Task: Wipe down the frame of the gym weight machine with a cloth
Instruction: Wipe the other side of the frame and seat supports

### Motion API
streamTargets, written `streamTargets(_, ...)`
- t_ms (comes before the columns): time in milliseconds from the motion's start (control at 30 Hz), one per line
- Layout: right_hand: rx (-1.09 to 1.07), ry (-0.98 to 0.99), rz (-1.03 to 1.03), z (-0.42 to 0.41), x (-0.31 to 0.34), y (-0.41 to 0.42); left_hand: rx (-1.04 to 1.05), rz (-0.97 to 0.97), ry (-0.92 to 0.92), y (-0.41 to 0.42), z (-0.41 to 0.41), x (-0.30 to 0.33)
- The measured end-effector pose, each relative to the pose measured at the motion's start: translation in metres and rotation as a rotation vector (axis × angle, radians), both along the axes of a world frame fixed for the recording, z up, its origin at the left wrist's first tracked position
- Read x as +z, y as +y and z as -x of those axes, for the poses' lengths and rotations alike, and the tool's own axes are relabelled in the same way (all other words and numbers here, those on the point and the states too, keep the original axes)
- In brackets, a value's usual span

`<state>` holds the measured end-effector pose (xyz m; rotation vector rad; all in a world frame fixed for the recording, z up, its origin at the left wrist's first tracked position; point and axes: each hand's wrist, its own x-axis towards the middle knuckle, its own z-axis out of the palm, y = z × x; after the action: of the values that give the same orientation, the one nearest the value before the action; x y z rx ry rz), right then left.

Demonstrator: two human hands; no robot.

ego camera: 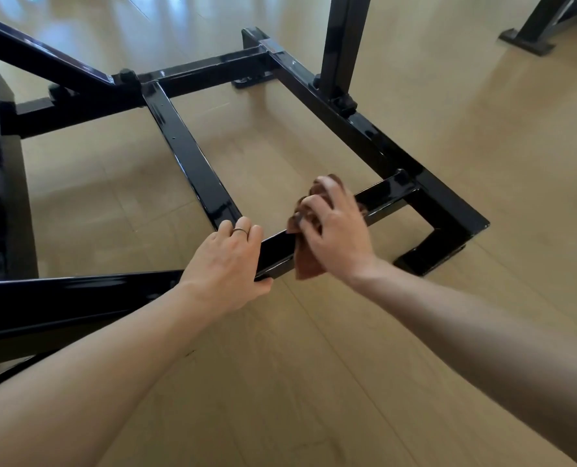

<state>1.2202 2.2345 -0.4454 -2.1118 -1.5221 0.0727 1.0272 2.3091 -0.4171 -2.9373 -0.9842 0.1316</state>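
Two bare hands at work low on the black frame, which fills the upper left and centre of the picture and sits on a pale wood floor.

Right hand, centre of the picture: fingers curled over a bunched brown cloth, pressing it onto the near crossbar. One corner of the cloth hangs down over the bar's front face.

Left hand, just left of it: fingers hooked over the same bar at the corner where a long rail joins, thumb tucked under the bar's lower edge. A ring shows on one finger. Looks like a steadying grip.

Step in hand, as I judge it: wiping the top of this crossbar, roughly at its middle. Bar runs on toward the right, to the outer rail and its foot.

Next move likely calls for sliding the cloth along toward that right-hand joint, keeping pressure on, then wrapping around for the front face. The welded corner may need a fingertip push.

An upright post rises at upper right; a second machine's foot shows in the far corner.
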Motion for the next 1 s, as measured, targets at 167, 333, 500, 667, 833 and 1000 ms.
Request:
streamTargets(167,0.166,-0.026,0.009,-0.013,0.003,0.003,0.024,-0.082,0.065,-0.004,-0.01,0.003)
streamTargets(333,0.054,-0.07,0.044,-0.07,0.006,0.001,-0.039,-0.179,0.081,-0.004,-0.022,0.001)
streamTargets(500,-0.13,-0.151,0.124,-0.127,0.012,-0.011,-0.078,-0.159,-0.104,-0.01,-0.046,-0.007)
streamTargets(667,-0.285,-0.148,0.143,-0.16,0.014,-0.031,-0.072,-0.127,-0.176,-0.013,-0.068,-0.017)
streamTargets(833,-0.412,-0.106,0.106,-0.157,0.013,-0.065,-0.079,-0.114,-0.199,-0.011,-0.069,-0.02)
streamTargets(1000,-0.465,-0.209,0.056,-0.147,0.003,-0.105,-0.071,-0.098,-0.221,-0.012,-0.069,-0.022)
